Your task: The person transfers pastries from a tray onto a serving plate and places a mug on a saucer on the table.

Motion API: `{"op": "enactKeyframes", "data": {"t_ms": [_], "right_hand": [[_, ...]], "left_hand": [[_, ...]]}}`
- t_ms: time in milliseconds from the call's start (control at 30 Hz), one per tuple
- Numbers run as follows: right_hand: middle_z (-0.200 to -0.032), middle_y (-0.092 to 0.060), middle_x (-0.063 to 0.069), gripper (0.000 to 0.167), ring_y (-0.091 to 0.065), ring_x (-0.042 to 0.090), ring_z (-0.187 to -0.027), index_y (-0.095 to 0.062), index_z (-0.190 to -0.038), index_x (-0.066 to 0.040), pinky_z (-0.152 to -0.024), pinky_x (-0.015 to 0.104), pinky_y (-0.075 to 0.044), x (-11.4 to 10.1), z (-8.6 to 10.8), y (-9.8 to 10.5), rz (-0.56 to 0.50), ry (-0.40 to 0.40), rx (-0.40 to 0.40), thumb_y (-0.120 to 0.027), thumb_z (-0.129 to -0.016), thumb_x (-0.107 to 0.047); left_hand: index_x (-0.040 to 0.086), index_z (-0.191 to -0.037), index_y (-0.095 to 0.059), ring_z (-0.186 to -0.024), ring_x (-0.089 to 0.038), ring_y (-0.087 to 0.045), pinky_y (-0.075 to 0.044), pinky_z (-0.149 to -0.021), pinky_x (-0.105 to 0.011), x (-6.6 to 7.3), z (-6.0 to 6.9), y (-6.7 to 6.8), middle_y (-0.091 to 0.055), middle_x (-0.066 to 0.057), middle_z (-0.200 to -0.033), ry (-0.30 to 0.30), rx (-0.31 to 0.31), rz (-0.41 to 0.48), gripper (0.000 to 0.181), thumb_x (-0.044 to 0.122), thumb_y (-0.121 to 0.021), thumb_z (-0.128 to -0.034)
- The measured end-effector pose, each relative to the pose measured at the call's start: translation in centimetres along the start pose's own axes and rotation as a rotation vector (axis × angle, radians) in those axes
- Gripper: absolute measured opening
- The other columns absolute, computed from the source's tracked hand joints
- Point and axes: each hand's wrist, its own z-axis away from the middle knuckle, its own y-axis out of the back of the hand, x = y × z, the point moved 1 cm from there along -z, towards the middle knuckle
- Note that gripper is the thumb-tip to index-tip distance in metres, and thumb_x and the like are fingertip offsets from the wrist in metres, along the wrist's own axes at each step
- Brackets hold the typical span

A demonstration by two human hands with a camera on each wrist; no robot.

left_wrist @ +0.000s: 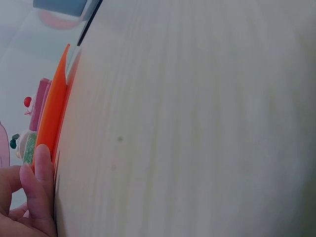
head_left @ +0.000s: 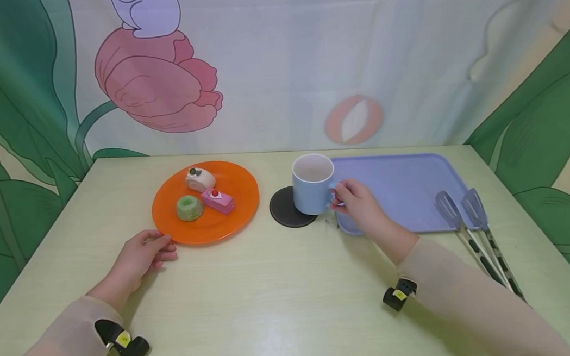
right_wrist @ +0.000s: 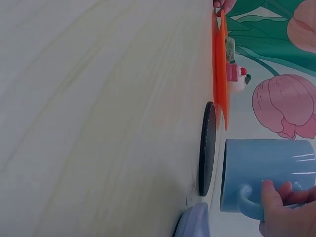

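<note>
In the head view, an orange plate (head_left: 238, 219) on the left carries a white cake roll (head_left: 202, 180), a green ring-shaped cake (head_left: 189, 208) and a pink cake slice (head_left: 218, 200). My left hand (head_left: 140, 257) pinches the plate's near-left rim, thumb on top and fingers at the edge. By its handle, my right hand (head_left: 360, 203) holds a light blue mug (head_left: 310, 193) upright. The right wrist view shows that mug (right_wrist: 266, 165) raised off the table, apart from the black round coaster (right_wrist: 208, 148). Seen from above, the mug covers part of the coaster (head_left: 287, 213).
A lavender tray (head_left: 393, 187) lies right of the mug, behind the right forearm. Two long-handled slotted utensils (head_left: 463, 216) lean across its right front corner, their handles running under the right sleeve. A patterned curtain (head_left: 268, 64) hangs behind the pale wooden table (head_left: 253, 299).
</note>
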Motion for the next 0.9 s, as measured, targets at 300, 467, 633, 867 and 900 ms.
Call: {"op": "enactKeyframes", "data": {"t_ms": [300,467,633,867,900], "right_hand": [[-0.093,-0.049,0.015,0.023,-0.051,0.01,-0.076,-0.044,-0.101,0.014,-0.082,0.028,-0.051,0.3,-0.3,-0.9,-0.006,0.019,-0.036,-0.036,-0.1,-0.008],[-0.093,-0.048,0.015,0.022,-0.051,0.011,-0.076,-0.045,-0.099,0.012,-0.082,0.03,-0.051,0.4,-0.4,-1.4,-0.021,0.024,-0.041,-0.035,-0.1,-0.008],[-0.093,-0.049,0.015,0.019,-0.05,0.012,-0.076,-0.044,-0.094,0.011,-0.084,0.033,-0.051,0.5,-0.6,-1.9,-0.03,0.021,-0.034,-0.035,-0.1,-0.006],[-0.097,-0.049,0.016,0.019,-0.049,0.013,-0.076,-0.045,-0.096,0.008,-0.085,0.033,-0.05,0.4,-0.7,-2.4,-0.018,-0.009,-0.025,-0.035,-0.101,-0.008],[-0.097,-0.049,0.016,0.02,-0.049,0.013,-0.077,-0.044,-0.097,0.009,-0.085,0.033,-0.05,0.4,-0.6,-2.4,-0.018,-0.013,-0.026,-0.035,-0.101,-0.008]], "left_hand": [[0.002,-0.133,-0.037,-0.079,-0.008,-0.065,-0.049,-0.065,-0.02,-0.1,-0.1,-0.1,-0.065,-0.004,-0.096,-0.001,0.007,-0.009,0.049,0.035,-0.047,-0.0978],[0.001,-0.133,-0.037,-0.079,-0.008,-0.065,-0.049,-0.065,-0.02,0.0,0.0,0.0,-0.064,-0.005,-0.098,-0.003,0.009,-0.015,0.05,0.035,-0.047,-0.0978],[0.001,-0.133,-0.037,-0.078,-0.007,-0.065,-0.049,-0.065,-0.02,0.0,0.0,0.0,-0.064,-0.004,-0.097,-0.002,0.004,-0.011,0.05,0.035,-0.047,-0.0977],[0.001,-0.134,-0.036,-0.079,-0.007,-0.065,-0.049,-0.065,-0.02,-0.1,-0.1,0.0,-0.065,-0.003,-0.095,-0.006,0.005,-0.014,0.05,0.034,-0.047,-0.0976],[0.001,-0.133,-0.037,-0.078,-0.007,-0.065,-0.049,-0.065,-0.02,-0.1,-0.1,0.0,-0.065,-0.003,-0.095,-0.005,0.006,-0.017,0.05,0.034,-0.047,-0.0977]]}}
